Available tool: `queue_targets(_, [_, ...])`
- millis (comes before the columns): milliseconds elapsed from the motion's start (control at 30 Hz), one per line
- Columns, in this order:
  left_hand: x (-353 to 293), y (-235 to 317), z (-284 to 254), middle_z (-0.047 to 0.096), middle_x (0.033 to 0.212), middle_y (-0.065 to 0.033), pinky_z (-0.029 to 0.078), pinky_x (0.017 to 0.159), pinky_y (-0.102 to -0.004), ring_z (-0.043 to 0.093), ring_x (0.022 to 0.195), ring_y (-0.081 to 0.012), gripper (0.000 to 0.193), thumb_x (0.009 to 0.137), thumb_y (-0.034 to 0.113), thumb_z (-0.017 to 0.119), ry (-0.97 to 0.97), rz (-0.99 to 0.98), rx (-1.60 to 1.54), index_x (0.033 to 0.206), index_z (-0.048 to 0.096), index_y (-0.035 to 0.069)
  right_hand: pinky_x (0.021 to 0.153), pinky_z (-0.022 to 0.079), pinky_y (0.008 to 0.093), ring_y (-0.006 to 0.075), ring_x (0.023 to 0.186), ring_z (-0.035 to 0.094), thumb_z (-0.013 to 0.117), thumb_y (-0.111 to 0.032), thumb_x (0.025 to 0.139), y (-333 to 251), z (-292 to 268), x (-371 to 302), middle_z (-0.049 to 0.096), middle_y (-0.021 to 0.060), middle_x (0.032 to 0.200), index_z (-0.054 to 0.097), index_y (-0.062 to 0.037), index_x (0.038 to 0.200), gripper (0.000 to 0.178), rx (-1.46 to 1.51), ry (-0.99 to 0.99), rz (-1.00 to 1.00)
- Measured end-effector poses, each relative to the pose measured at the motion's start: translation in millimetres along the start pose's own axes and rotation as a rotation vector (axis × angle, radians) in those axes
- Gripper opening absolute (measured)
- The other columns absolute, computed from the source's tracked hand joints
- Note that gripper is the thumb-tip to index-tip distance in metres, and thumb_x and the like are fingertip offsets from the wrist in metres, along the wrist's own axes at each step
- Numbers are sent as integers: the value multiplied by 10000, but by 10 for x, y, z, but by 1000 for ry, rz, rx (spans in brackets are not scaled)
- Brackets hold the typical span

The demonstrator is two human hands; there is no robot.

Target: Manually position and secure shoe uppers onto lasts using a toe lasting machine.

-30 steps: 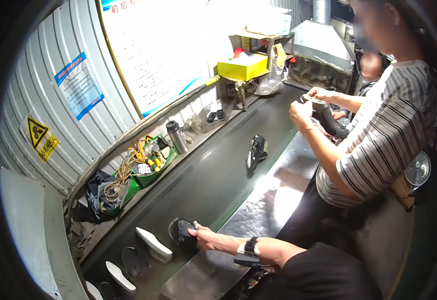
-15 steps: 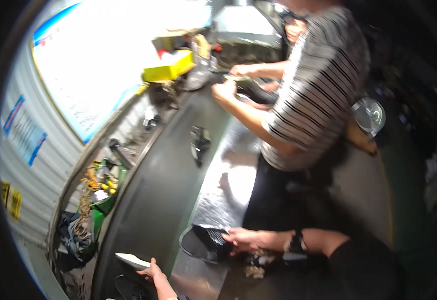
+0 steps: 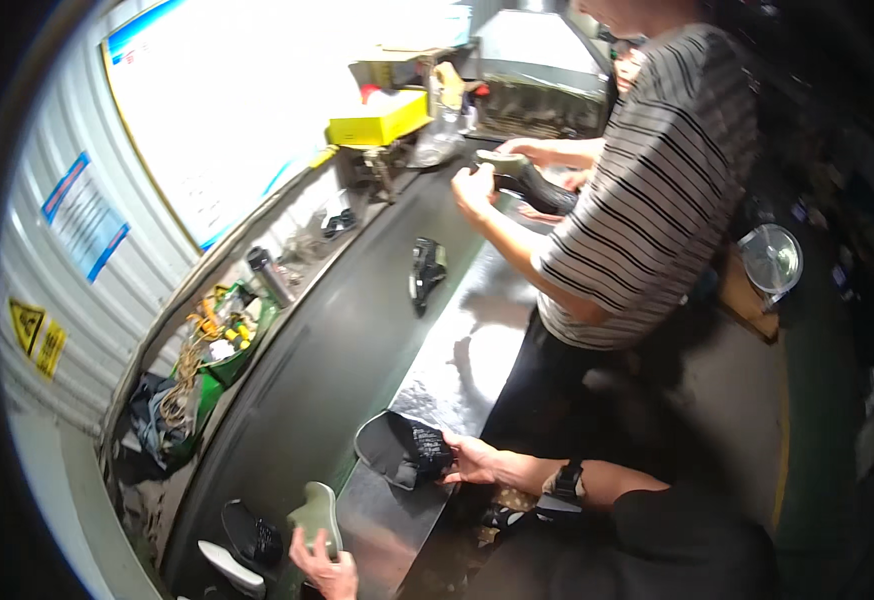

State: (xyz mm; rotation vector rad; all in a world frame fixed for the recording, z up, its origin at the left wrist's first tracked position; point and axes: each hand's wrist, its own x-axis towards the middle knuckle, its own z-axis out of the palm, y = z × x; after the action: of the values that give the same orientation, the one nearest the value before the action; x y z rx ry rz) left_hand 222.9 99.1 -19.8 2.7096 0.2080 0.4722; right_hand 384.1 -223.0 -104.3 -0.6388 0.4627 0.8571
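Dark belt (image 3: 307, 370), beyond both grips. White board (image 3: 257, 120), up and left of grips, well apart; lettering lost in glare. Blue-and-white notice (image 3: 87, 217), farther left; print too small to read. Yellow warning sign (image 3: 39, 335) with black triangle, below notice. Black slipper (image 3: 389, 450), clamped by its edge in right grip (image 3: 472, 460); pale band marks illegible. Second black slipper (image 3: 253, 533), white sole (image 3: 227, 567): left of left grip (image 3: 325, 570). Green sole (image 3: 317, 512), clamped in left grip.
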Motion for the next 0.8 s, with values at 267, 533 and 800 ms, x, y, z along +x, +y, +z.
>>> queue_targets(267, [-625, 851, 601, 511, 1256, -153, 356, 1039, -484, 459, 1185, -331, 441, 677, 120, 708, -21, 419, 46, 1110, 727, 205, 888, 524, 573, 271, 1013, 617, 510, -450, 998, 86, 1, 212, 660, 77, 1068, 601, -111, 1133, 376, 3, 5, -5])
queue_targets(533, [-464, 909, 819, 680, 1006, -84, 454, 895, -408, 631, 938, -290, 295, 793, 155, 762, -89, 331, -442, 1077, 708, 99, 945, 506, 602, 324, 1097, 633, 426, -446, 1026, -114, -14, 47, 645, 121, 1192, 537, -92, 1280, 450, 23, -80, -22])
queue_targets(800, [-35, 510, 698, 690, 1059, -163, 534, 916, -349, 674, 964, -234, 387, 986, 298, 592, 30, -842, -1526, 1150, 620, -51, 834, 535, 431, 247, 950, 660, 535, -350, 1011, -43, 488, -515, 681, 38, 1073, 597, -97, 1231, 340, -423, -54, -139])
